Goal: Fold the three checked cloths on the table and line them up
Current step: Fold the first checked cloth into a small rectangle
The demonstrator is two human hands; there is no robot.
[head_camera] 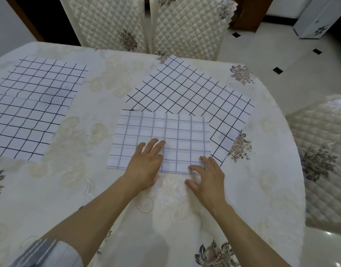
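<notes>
Left hand: I am pressing it flat, fingers straight, on the folded pale-blue-checked white cloth, lying mid-way along the bench.
Right hand: fingers spread, touching that cloth's near corner.
Risk: the fold is overlapping the black-checked white cloth; sliding could be dragging both askew.

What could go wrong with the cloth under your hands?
1. The folded cloth lies over a corner of the tilted cloth. Sliding it could drag or wrinkle that one.
2. The left hand and right hand press only its near half, so the far part might lift or the fold might end up crooked.
</notes>
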